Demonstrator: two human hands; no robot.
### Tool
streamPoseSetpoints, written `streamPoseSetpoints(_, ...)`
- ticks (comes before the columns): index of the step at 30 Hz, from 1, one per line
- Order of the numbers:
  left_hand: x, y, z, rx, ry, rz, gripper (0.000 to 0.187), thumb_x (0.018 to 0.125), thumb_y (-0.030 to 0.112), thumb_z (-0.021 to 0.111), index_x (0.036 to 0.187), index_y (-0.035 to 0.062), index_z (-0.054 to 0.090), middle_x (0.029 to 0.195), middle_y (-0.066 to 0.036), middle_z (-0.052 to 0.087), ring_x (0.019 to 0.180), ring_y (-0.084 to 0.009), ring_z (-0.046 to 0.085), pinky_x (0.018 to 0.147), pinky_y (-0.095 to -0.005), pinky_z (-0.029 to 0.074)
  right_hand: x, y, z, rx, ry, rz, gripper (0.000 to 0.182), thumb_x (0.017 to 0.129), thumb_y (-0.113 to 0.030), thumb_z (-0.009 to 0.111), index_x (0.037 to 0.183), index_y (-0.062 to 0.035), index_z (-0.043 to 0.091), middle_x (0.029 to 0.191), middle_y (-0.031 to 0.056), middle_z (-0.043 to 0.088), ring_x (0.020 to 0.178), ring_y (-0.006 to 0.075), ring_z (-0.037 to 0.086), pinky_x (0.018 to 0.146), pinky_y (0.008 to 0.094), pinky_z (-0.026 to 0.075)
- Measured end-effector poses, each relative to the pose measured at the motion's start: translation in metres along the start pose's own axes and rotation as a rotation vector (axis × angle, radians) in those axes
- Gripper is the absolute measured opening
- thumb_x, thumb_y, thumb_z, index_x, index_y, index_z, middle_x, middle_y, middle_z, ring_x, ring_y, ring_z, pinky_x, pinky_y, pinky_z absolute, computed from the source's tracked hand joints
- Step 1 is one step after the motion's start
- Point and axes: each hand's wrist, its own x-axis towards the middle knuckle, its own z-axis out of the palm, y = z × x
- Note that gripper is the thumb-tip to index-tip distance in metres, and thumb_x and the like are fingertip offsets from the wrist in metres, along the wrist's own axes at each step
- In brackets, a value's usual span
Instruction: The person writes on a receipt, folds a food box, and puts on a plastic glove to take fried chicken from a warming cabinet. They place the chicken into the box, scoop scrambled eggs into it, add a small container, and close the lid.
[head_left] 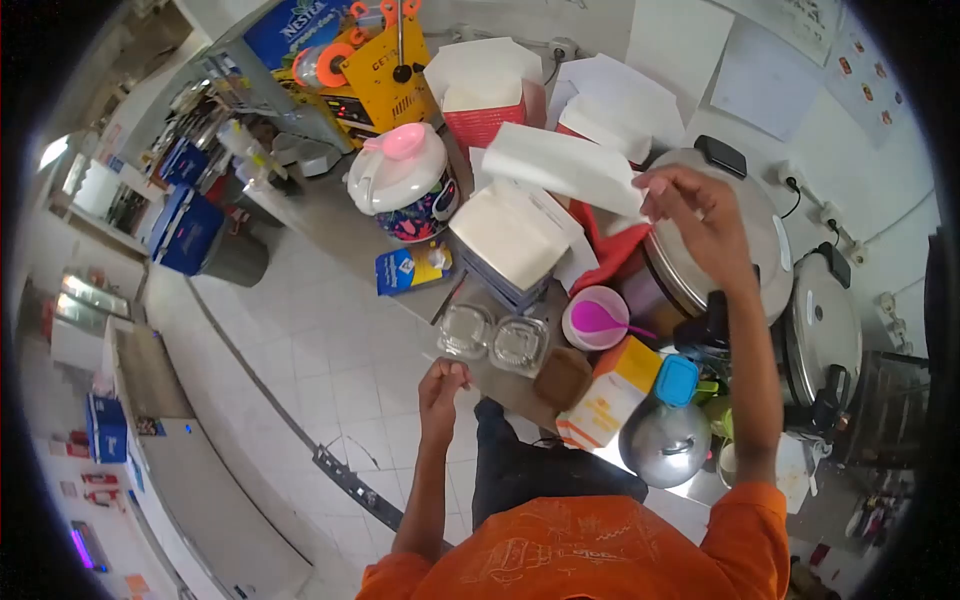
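My right hand (695, 215) is raised over the counter, thumb and fingers pinching the right end of a white paper sheet (565, 170). The sheet hangs in the air above a stack of paper (515, 230). A red cloth or bag (615, 250) lies just below that hand. Off the counter's front edge, my left hand (440, 395) has its fingers pressed together; whatever they might hold is too small to make out. Nearest to it are two clear plastic containers (518, 343), (465, 330) with lids.
A patterned rice cooker (405, 190) and a blue-yellow box (413, 268) stand left of the paper. Large lidded pots (715, 240) line the right side. A pink bowl (595, 318) with a purple spoon, a yellow-white carton (610, 395) and a metal lid (665, 445) are close to my body.
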Motion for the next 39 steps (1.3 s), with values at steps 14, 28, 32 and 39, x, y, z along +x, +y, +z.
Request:
streamPoseSetpoints(14,0.280,0.061,-0.019,-0.038,-0.151,0.104,0.037,0.099,0.030,0.056,0.072,0.0048,0.055,0.074,-0.001,0.056,0.068,-0.0084,0.045,0.069,-0.0264,0.040,0.188,0.099,0.014,-0.303,0.124,0.361,0.042,0.099,-0.036,0.051,0.093,0.0008,0.070,0.080,0.0063,0.069,0.066,0.0115,0.062,0.061,0.0242,0.050)
streamPoseSetpoints(28,0.486,0.048,0.192,0.746,-0.754,0.210,0.045,0.090,0.033,0.061,0.118,-0.0033,0.061,0.095,-0.013,0.069,0.089,-0.0183,0.063,0.080,-0.0313,0.049,0.240,0.236,0.069,-0.131,0.010,0.856,0.029,0.088,-0.021,0.059,0.096,0.0050,0.069,0.090,0.0131,0.070,0.078,0.0235,0.070,0.065,0.0347,0.060)
streamPoseSetpoints(32,0.526,0.003,0.213,0.738,-1.049,0.063,0.050,0.088,0.038,0.060,0.118,-0.0018,0.063,0.098,-0.016,0.070,0.091,-0.0213,0.065,0.082,-0.0342,0.051,0.249,0.257,0.075,-0.496,0.033,0.727,0.025,0.078,-0.018,0.059,0.078,0.0048,0.071,0.078,0.0183,0.071,0.064,0.0289,0.070,0.065,0.0432,0.059)
streamPoseSetpoints(39,0.516,0.007,0.208,0.444,-1.036,-0.229,0.044,0.091,0.032,0.057,0.121,-0.0003,0.060,0.100,-0.009,0.066,0.085,-0.0157,0.062,0.077,-0.0286,0.051,0.249,0.219,0.069,-0.770,0.030,0.572,0.036,0.069,-0.029,0.062,0.078,0.0048,0.071,0.083,0.0252,0.069,0.081,0.0405,0.069,0.079,0.0441,0.055)
